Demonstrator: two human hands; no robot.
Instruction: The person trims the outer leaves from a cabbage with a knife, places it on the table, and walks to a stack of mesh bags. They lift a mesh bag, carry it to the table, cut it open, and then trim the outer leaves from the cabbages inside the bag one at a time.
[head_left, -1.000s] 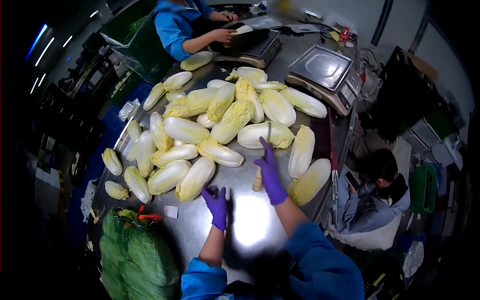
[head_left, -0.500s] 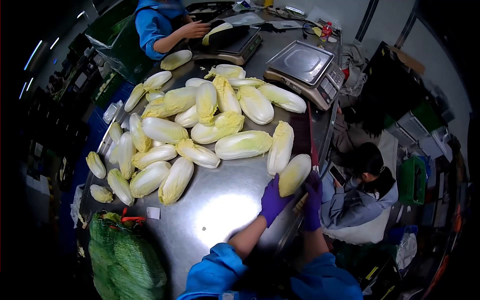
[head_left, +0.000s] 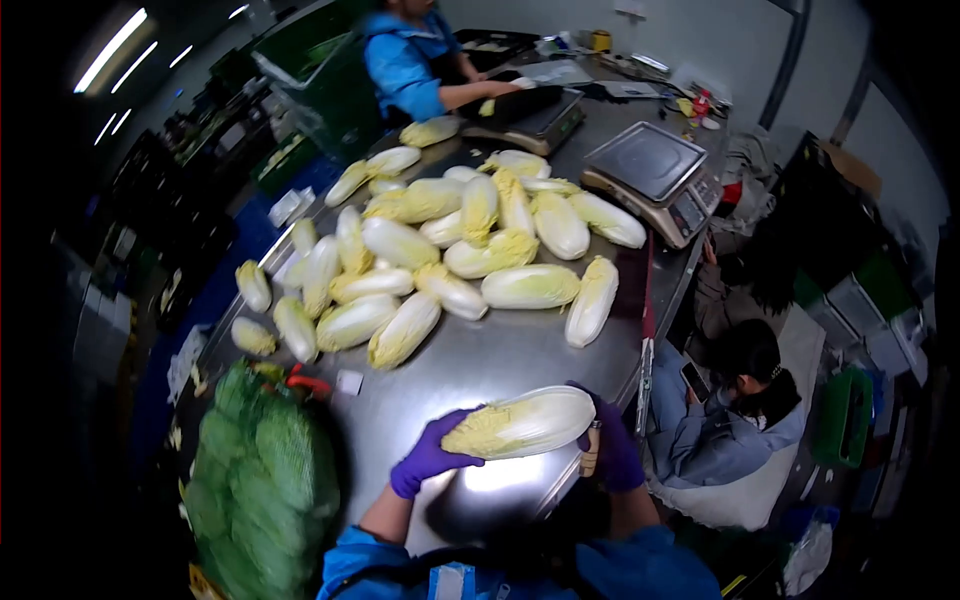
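Note:
Across the front of the table lies a napa cabbage, lifted over the metal, its yellow leafy end to the left and its white base to the right. My left hand, in a purple glove, is closed around the leafy end. At the white base is my gloved right hand, closed on a wooden-handled tool; its working end is hidden. Several more napa cabbages are heaped beyond, the nearest single one standing apart to the right.
A green net sack of produce leans at the left table edge. Two scales stand at the back; a co-worker handles a cabbage at the far one. A seated person with a phone is close on the right, beside the table.
The held cabbage has moved left and nearer me, turning from steep to nearly level. My left hand has shifted to its leafy end. My view has also tilted, showing the heap further right.

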